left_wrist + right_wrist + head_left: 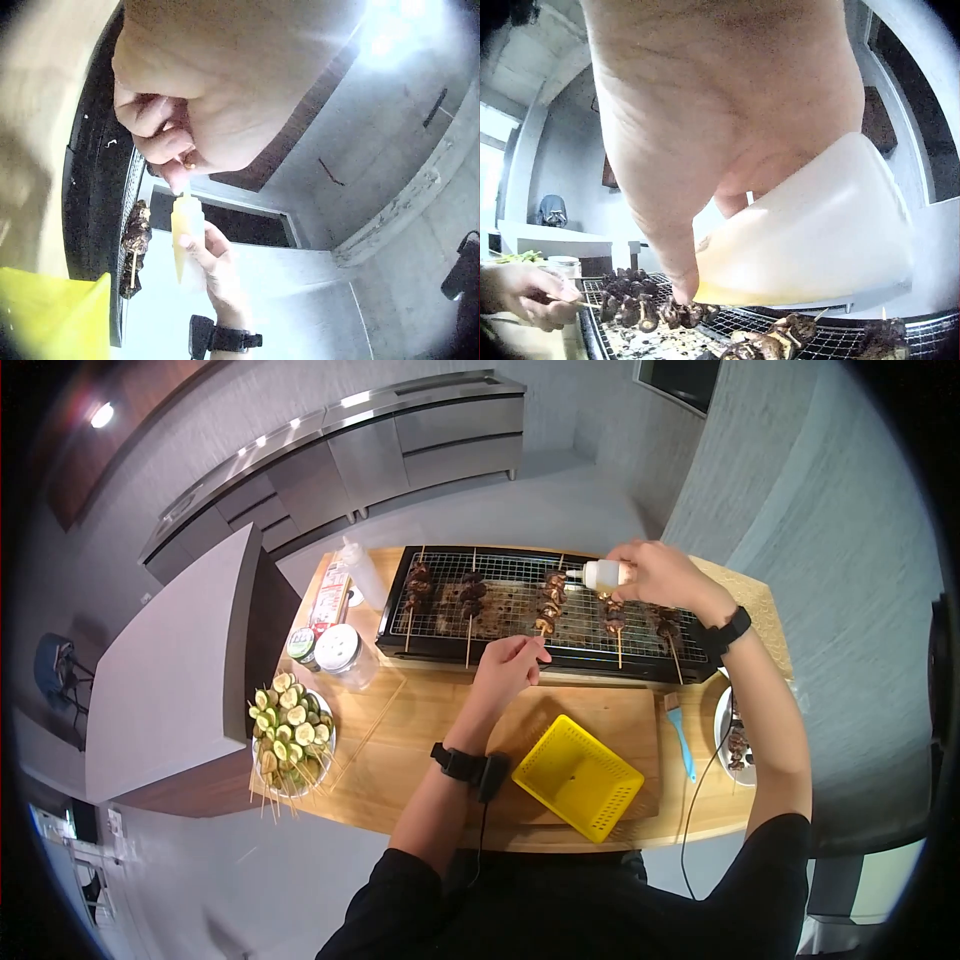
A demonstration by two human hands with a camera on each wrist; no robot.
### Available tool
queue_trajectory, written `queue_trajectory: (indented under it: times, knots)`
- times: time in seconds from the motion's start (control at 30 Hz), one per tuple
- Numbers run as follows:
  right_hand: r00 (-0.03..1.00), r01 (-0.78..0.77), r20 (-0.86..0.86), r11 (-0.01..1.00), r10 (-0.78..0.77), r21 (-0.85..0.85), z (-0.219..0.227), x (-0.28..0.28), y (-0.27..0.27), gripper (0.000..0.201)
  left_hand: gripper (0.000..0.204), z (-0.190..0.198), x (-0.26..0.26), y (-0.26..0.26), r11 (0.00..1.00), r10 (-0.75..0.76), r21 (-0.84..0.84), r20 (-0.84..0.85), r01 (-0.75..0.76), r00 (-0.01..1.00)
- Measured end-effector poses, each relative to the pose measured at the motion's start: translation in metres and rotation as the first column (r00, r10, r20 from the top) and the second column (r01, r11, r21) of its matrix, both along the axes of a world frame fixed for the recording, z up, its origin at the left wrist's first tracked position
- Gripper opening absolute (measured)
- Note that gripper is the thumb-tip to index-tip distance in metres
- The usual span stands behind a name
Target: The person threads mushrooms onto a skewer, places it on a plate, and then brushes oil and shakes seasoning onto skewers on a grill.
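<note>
My left hand (508,668) pinches the bare stick end of the middle skewer (550,603), threaded with browned, glistening chunks, at the front edge of the black grill (440,650). Over the grill, my right hand (660,575) grips a clear squeeze bottle (603,574) holding yellowish liquid. The bottle is tipped on its side, its nozzle pointing left at the upper part of that skewer. In the right wrist view the bottle (817,232) fills much of the right side below the palm. Other browned skewers (472,595) lie across the wire grate on both sides.
A yellow basket (580,778) sits on a wooden board before the grill. Right of it lie a blue-handled brush (682,738) and a plate (724,720) with skewers. At left stand a zucchini skewer pile (290,730), shaker jars (345,655) and another squeeze bottle (362,575).
</note>
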State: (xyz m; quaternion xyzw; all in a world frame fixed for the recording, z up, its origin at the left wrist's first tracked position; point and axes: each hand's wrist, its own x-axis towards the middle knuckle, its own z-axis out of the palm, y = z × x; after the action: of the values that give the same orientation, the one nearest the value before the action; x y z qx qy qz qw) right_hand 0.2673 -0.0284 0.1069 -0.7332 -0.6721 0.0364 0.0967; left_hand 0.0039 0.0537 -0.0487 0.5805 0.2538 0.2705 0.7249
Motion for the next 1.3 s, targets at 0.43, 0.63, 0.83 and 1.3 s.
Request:
queue_trajectory:
  times: [0.43, 0.63, 0.83, 1.3]
  knots:
    - [0.998, -0.056, -0.009, 0.997, 0.056, -0.053, 0.005, -0.012, 0.016, 0.045, 0.037, -0.018, 0.002, 0.003, 0.999, -0.027, 0.036, -0.039, 0.029, 0.999]
    - [0.974, -0.097, -0.217, 0.986, 0.066, -0.134, 0.005, -0.003, 0.011, 0.044, 0.033, -0.021, 0.005, 0.005, 0.997, -0.047, 0.065, 0.015, 0.046, 0.999]
    - [0.925, -0.118, -0.379, 0.97, 0.029, -0.215, 0.004, -0.002, 0.002, 0.043, 0.032, -0.014, 0.002, 0.0, 0.996, 0.021, -0.085, 0.062, -0.016, 0.998]
    - [0.965, -0.092, -0.261, 0.944, 0.007, -0.317, 0.007, -0.01, 0.007, 0.051, 0.036, -0.016, 0.001, 0.001, 0.998, -0.054, -0.027, 0.005, 0.054, 0.999]
